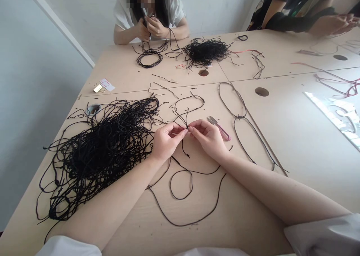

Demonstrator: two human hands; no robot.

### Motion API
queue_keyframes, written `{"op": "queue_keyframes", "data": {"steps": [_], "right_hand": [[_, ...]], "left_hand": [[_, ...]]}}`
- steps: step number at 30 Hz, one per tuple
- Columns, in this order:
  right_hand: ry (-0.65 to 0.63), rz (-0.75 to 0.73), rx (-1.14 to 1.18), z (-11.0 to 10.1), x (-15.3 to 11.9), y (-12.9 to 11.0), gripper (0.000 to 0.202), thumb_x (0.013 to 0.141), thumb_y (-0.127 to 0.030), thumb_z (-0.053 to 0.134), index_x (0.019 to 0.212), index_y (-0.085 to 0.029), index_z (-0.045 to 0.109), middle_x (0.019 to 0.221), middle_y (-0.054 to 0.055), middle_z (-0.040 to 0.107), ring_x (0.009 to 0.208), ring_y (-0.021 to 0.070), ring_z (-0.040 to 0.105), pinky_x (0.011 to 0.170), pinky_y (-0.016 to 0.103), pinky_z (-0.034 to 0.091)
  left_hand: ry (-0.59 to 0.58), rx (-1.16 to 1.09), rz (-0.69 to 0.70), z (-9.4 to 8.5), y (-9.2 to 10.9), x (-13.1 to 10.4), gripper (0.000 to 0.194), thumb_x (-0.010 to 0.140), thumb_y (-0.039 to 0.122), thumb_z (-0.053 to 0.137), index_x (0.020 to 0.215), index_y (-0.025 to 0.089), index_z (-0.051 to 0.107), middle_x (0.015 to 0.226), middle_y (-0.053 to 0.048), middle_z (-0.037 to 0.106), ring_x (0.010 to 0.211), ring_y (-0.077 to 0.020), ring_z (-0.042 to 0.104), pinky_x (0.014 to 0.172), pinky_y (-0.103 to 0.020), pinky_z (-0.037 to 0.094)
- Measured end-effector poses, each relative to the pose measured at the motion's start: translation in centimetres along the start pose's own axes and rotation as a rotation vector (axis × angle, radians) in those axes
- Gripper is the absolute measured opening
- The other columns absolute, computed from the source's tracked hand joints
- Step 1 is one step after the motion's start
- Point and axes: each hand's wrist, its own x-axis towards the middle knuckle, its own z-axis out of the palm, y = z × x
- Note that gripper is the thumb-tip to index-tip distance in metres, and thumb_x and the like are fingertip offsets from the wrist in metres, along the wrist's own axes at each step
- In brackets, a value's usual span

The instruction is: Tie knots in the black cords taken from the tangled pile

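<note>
My left hand (168, 140) and my right hand (205, 137) meet over the table, thumbs and forefingers pinching a thin black cord (185, 120) between them. Several cord ends fan out beyond the fingertips, and one short end hangs below. The exact crossing of the strands is hidden by my fingers. Loose black cord (191, 225) lies in curves beneath my wrists. Beside my right hand are thread snips (221, 129) with a pink handle. A large tangled heap of black cords (98, 147) sits left of my left hand.
Right of the snips lies a figure-eight of braided black cord (239, 117). Farther back are another black cord pile (206, 50) and a coil (150, 59). The table (197, 91) has round holes. Across it, a person's hands (152, 26) work; another person (326, 25) sits at right.
</note>
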Motion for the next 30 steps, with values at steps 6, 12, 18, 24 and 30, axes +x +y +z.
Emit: {"op": "queue_keyframes", "data": {"steps": [6,12,18,24,30], "right_hand": [[-0.011,-0.010,-0.048,0.0,0.1,-0.3,0.017,0.089,-0.037,0.059,0.088,-0.020,0.061,0.083,0.002,0.063,0.076,0.0138,0.058,0.066,0.028,0.045],[0.011,0.021,-0.028,-0.1,0.0,-0.3,0.016,0.088,-0.035,0.060,0.085,-0.019,0.060,0.083,0.003,0.063,0.076,0.0139,0.058,0.066,0.028,0.045],[0.030,0.054,0.005,-0.2,0.1,-0.3,0.015,0.082,-0.033,0.066,0.082,-0.019,0.060,0.083,0.003,0.063,0.075,0.0150,0.060,0.066,0.030,0.048],[0.024,0.054,0.112,-0.1,0.3,-0.2,0.015,0.081,-0.028,0.067,0.085,-0.020,0.055,0.086,0.002,0.058,0.080,0.0137,0.058,0.073,0.029,0.049],[0.017,0.030,0.178,0.0,0.2,0.0,0.016,0.082,-0.028,0.065,0.088,-0.020,0.053,0.088,0.002,0.057,0.080,0.0130,0.056,0.074,0.029,0.048]], "left_hand": [[0.013,0.058,0.039,0.0,0.0,-0.1,0.019,0.081,0.037,0.069,0.078,0.018,0.069,0.079,-0.003,0.071,0.072,-0.0157,0.065,0.068,-0.027,0.053],[0.018,0.140,0.070,0.0,0.4,-0.4,0.017,0.082,0.036,0.069,0.079,0.019,0.070,0.078,-0.003,0.071,0.070,-0.0157,0.066,0.066,-0.027,0.054],[0.044,0.199,0.169,0.2,0.5,-0.7,0.008,0.082,0.027,0.068,0.083,0.020,0.070,0.079,-0.003,0.071,0.071,-0.0150,0.066,0.066,-0.027,0.055],[0.076,0.343,0.414,-0.1,0.5,-0.9,0.010,0.086,0.025,0.064,0.087,0.022,0.073,0.089,-0.005,0.069,0.074,-0.0135,0.064,0.064,-0.024,0.054],[0.048,0.418,0.504,-0.3,0.8,-1.2,0.012,0.088,0.024,0.062,0.091,0.024,0.074,0.111,-0.006,0.071,0.090,-0.0170,0.068,0.075,-0.028,0.055]]}}
